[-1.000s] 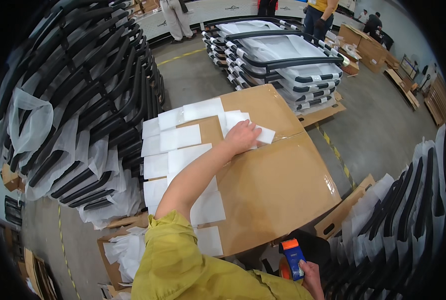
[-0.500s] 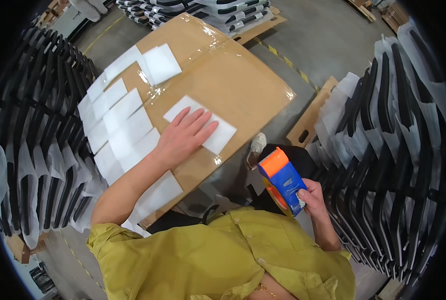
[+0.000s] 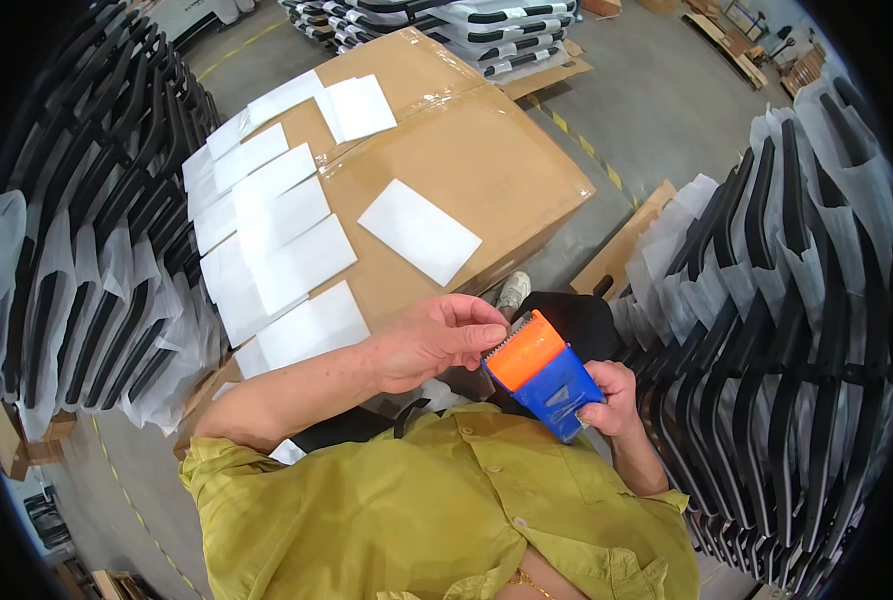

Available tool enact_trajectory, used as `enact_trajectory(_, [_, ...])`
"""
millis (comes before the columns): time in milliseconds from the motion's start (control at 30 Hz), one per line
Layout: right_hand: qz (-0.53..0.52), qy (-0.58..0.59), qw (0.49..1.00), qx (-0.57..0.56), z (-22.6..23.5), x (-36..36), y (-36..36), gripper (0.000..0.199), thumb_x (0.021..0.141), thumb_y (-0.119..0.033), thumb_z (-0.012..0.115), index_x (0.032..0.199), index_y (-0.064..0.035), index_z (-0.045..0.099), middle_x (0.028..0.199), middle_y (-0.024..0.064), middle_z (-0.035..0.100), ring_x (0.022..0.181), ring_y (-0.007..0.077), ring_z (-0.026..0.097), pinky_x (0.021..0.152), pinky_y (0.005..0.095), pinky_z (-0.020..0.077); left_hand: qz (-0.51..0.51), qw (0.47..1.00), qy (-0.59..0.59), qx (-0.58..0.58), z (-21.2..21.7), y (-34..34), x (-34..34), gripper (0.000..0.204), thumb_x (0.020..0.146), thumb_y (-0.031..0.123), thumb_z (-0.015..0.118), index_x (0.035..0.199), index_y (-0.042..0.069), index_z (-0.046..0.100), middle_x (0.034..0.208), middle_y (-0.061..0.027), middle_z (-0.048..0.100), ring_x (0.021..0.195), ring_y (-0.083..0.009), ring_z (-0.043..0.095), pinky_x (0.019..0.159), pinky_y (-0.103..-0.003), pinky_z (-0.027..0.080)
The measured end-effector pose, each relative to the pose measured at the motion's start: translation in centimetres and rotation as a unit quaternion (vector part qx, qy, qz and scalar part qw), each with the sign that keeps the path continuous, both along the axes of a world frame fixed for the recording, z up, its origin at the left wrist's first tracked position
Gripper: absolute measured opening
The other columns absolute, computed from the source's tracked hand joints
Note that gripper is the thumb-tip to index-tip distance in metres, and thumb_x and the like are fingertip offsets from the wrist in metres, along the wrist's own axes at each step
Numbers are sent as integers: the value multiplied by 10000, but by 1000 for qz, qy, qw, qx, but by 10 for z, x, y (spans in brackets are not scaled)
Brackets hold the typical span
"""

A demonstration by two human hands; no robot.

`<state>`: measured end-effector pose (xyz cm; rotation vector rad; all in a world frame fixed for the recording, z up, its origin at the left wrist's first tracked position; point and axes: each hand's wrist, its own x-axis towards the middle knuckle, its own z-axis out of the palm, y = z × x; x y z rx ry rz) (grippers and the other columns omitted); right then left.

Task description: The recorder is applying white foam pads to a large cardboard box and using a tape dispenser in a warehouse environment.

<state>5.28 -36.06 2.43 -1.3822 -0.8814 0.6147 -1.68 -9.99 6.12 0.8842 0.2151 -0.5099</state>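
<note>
In my right hand (image 3: pixel 612 398) is a blue and orange tape dispenser (image 3: pixel 542 375), tilted, its toothed edge toward the left. My left hand (image 3: pixel 437 342) has its thumb and index finger pinched at that toothed edge, on the tape end; the clear tape itself hardly shows. Ahead of both hands stands a large brown cardboard box (image 3: pixel 487 150). A single white foam sheet (image 3: pixel 421 231) lies flat on its top, apart from my hands. Overlapping white sheets (image 3: pixel 292 230) cover the box's left part, with another small group of white sheets (image 3: pixel 360 107) farther back.
Stacked black frames (image 3: pixel 77 200) with white wrapping rise at the left. A similar stack of wrapped frames (image 3: pixel 777 330) stands close on the right. More black frames (image 3: pixel 507 30) are piled behind the box. Yellow-black floor tape (image 3: pixel 587 145) runs beyond the box's right side.
My left hand has left the white sheet on the box and come back to the dispenser's toothed edge. The dispenser has moved slightly left and turned in my right hand.
</note>
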Motion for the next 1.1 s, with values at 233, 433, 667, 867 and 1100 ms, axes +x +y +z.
enact_trajectory(233, [21,-17,1000,-8,2,0,2,301,690,-206,640,823,56,573,632,65,613,520,81,558,486,194,416,38,999,-14,12,-2,0,-11,168,841,161,555,951,34,552,822,-12,577,731,-90,529,653,-229,436])
enact_trajectory(433, [19,53,998,-20,10,0,5,307,707,-209,627,846,60,579,696,58,619,600,69,551,541,204,428,64,997,-29,24,16,4,-9,184,841,227,560,847,47,598,723,12,528,648,-57,474,590,-198,411])
enact_trajectory(667, [14,78,987,-140,37,12,15,255,747,-185,612,861,42,586,708,39,600,642,56,528,576,205,430,113,937,-64,325,2,7,9,206,831,203,564,785,6,605,592,8,530,519,-55,473,488,-199,405])
enact_trajectory(867, [-1,110,979,-169,43,31,4,277,745,-225,633,836,31,582,709,17,582,647,54,513,571,199,416,208,882,-66,419,-7,48,35,205,822,190,581,776,-4,625,599,-11,551,510,-60,474,482,-201,401])
enact_trajectory(1100, [-7,121,972,-204,49,47,29,290,767,-242,625,823,41,599,712,33,594,646,55,511,579,203,414,257,636,-159,710,-36,72,53,174,780,232,594,764,71,658,698,-75,605,592,-202,564,536,-313,430])
